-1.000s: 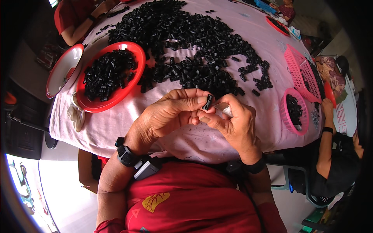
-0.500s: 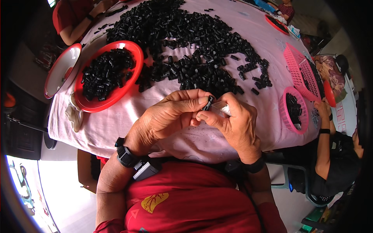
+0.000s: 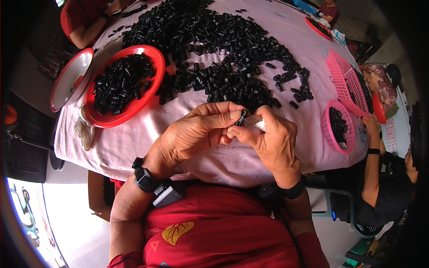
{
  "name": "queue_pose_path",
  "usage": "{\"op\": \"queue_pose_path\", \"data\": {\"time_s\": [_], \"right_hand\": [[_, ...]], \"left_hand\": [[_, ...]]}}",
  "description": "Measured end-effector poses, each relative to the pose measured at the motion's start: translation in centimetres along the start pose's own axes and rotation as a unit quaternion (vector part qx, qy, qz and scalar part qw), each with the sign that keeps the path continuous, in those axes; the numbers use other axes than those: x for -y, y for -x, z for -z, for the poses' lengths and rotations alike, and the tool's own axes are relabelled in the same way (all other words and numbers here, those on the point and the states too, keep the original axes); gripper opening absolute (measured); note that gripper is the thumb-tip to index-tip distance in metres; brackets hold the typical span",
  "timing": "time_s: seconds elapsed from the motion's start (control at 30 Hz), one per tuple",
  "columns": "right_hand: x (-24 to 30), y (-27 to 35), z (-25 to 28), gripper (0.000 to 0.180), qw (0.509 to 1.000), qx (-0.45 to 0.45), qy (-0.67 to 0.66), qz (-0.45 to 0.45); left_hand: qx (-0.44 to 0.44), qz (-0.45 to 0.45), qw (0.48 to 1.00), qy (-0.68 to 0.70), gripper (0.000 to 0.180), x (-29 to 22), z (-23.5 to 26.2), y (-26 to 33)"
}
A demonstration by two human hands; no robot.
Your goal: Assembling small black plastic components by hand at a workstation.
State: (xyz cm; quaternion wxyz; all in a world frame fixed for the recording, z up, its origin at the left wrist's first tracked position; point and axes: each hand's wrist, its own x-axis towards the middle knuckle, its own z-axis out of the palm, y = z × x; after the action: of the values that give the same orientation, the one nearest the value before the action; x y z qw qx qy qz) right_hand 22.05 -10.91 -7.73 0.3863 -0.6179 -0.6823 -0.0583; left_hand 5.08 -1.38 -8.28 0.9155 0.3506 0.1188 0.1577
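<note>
My left hand [image 3: 196,131] and my right hand [image 3: 270,138] meet above the near edge of the pink-clothed table [image 3: 134,143]. Between their fingertips they pinch one small black plastic piece [image 3: 241,117]. My right hand also holds a small clear object [image 3: 254,123] behind that piece. A large heap of the same black pieces [image 3: 223,58] covers the table just beyond my hands. A red bowl [image 3: 154,58] filled with black pieces sits to the left of my left hand.
A second red-and-white bowl [image 3: 69,80] leans beside the first. A round pink basket [image 3: 328,134] of black pieces and a rectangular pink basket [image 3: 344,80] stand at the right, where another person's arm [image 3: 371,152] reaches. Another person in red [image 3: 85,22] sits at the far left.
Both hands stay together at the table's edge. The black piece has tilted slightly between the fingertips. The person's arm at the right has shifted near the round pink basket.
</note>
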Motion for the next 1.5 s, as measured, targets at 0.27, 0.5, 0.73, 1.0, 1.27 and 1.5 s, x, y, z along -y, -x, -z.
{"op": "queue_pose_path", "data": {"time_s": [0.27, 0.5, 0.73, 1.0, 1.27, 1.5], "right_hand": [[0.0, 0.0, 0.0, 0.055, 0.999, 0.012, 0.034, 0.003], [-0.3, 0.2, -0.3, 0.055, 1.0, -0.003, 0.025, 0.01], [-0.2, 0.1, 0.3, 0.052, 0.999, 0.032, 0.006, 0.0], [-0.1, 0.0, 0.4, 0.053, 0.999, 0.043, 0.022, -0.008], [0.1, 0.2, 0.1, 0.05, 0.999, 0.041, 0.0, 0.006], [0.9, 0.1, 1.5, 0.036, 0.984, 0.018, -0.175, -0.032]], "left_hand": [[-0.012, -0.005, 1.0, -0.007, 0.024, 0.1, -0.1, 0.0], [-0.016, -0.009, 1.0, 0.003, 0.024, 0.3, -0.1, -0.1], [-0.017, -0.007, 1.0, 0.01, 0.025, 0.3, -0.3, 0.0], [-0.034, -0.01, 0.999, -0.004, 0.024, 0.4, -0.5, -0.1], [-0.017, -0.018, 1.0, 0.012, 0.023, 0.5, -0.3, 0.0], [-0.013, -0.014, 1.0, 0.009, 0.024, 0.2, -0.1, -0.1]]}}
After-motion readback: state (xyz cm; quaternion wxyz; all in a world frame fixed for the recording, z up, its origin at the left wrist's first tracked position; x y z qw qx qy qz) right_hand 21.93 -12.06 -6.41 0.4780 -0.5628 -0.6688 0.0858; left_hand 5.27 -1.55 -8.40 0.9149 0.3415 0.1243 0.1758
